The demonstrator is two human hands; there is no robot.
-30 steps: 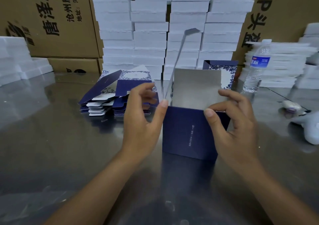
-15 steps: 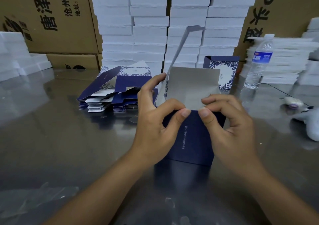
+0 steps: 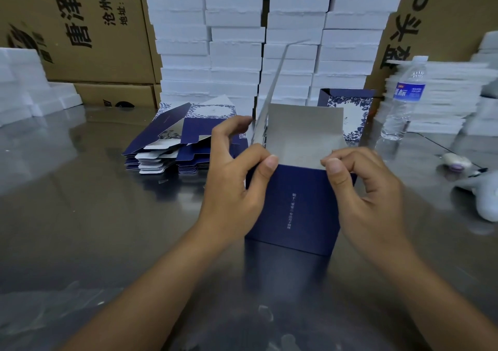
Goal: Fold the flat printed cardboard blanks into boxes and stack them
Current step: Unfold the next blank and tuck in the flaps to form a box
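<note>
A dark blue half-folded box stands upright on the shiny table in front of me, its grey inside and top flaps open. My left hand grips its left top edge, thumb on the near wall and fingers behind the tall left flap. My right hand pinches the right top corner. A pile of flat blue printed blanks lies behind and to the left. One folded box with a blue floral face stands behind the open one.
Tall stacks of white foam trays line the back, with brown cartons on either side. A water bottle stands at right, beside more white stacks. A small white object and a white tool lie at far right.
Both hands moved apart along the box's top edge, from pinching near its middle to gripping its left and right corners. The box sits slightly closer and lower in view.
</note>
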